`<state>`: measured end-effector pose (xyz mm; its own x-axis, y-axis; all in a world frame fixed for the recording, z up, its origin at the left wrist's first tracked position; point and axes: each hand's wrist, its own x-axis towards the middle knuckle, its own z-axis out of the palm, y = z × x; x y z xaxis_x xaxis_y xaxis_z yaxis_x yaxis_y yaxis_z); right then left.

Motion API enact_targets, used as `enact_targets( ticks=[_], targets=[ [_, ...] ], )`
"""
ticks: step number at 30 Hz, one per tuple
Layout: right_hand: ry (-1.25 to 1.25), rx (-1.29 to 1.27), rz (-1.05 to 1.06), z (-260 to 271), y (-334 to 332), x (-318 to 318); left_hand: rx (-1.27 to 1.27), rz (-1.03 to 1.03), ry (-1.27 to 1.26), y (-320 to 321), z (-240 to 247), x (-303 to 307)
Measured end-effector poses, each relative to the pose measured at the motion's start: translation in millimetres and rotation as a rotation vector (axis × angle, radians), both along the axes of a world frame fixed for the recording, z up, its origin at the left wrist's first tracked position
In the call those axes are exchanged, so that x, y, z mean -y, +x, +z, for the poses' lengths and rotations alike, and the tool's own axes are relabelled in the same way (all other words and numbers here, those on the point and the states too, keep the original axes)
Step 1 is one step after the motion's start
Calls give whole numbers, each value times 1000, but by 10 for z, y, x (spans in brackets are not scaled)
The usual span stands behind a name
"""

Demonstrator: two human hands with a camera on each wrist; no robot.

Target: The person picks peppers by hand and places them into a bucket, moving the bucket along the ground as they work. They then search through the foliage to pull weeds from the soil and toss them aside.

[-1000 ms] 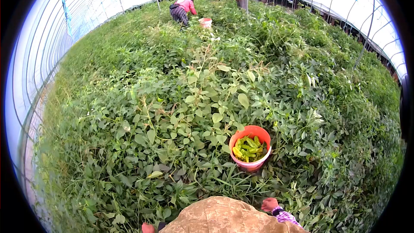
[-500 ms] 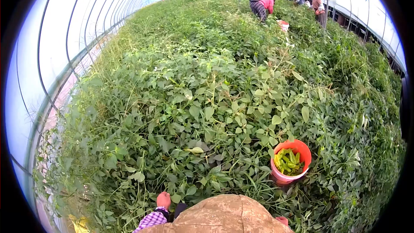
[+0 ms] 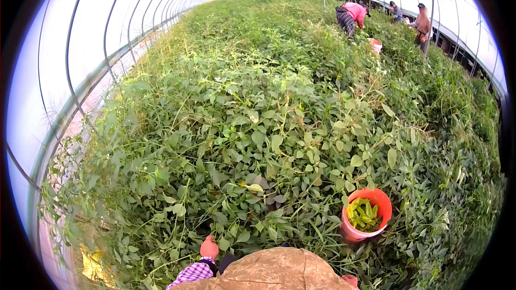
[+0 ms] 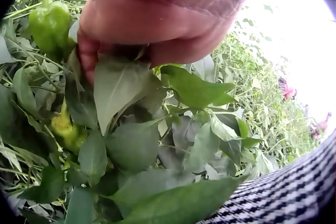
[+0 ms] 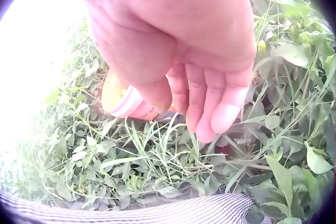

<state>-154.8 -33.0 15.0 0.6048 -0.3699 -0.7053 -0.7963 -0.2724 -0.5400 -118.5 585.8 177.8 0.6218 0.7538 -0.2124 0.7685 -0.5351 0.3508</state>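
My left hand (image 3: 209, 248) reaches into the leafy pepper plants (image 3: 177, 209) at the lower left of the head view. In the left wrist view its fingers (image 4: 88, 56) bend down among leaves (image 4: 123, 87); the fingertips are partly covered, and I cannot tell whether they grip anything. A green pepper (image 4: 50, 28) hangs beside this hand, and a yellowish one (image 4: 68, 132) hangs lower. My right hand (image 5: 194, 56) hangs relaxed over grass with nothing in it. Beyond it stands a red bucket (image 3: 382, 200) holding several yellow-green peppers (image 3: 363, 215).
Dense plants fill the greenhouse floor. Curved poles and plastic sheeting (image 3: 97, 21) run along the left side. A person in pink (image 3: 355, 12) bends near another bucket (image 3: 375, 45), with two more people behind. Something yellow (image 3: 94, 264) lies at the lower left.
The head view has turned left, so the bucket appears farther right. My left hand has reached forward into the plants, while the right hand has drawn back to the lower edge of the view.
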Motion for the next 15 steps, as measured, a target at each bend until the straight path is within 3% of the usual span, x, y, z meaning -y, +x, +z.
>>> enact_targets(
  ticks=[3, 8, 14, 15],
  targets=[
    [49, -43, -70, -117, -43, -34, -7, -48, -9, 7, 9, 2],
    [70, -61, 41, -127, -153, -119, 13, -26, -31, 62, 164, 44],
    [55, -88, 159, -209, -350, -138, -74, -35, 44, 119, -40, -29],
    [-25, 12, 306, -348, -394, -91, -72, -34, 44, 129, -46, -39]
  ],
)
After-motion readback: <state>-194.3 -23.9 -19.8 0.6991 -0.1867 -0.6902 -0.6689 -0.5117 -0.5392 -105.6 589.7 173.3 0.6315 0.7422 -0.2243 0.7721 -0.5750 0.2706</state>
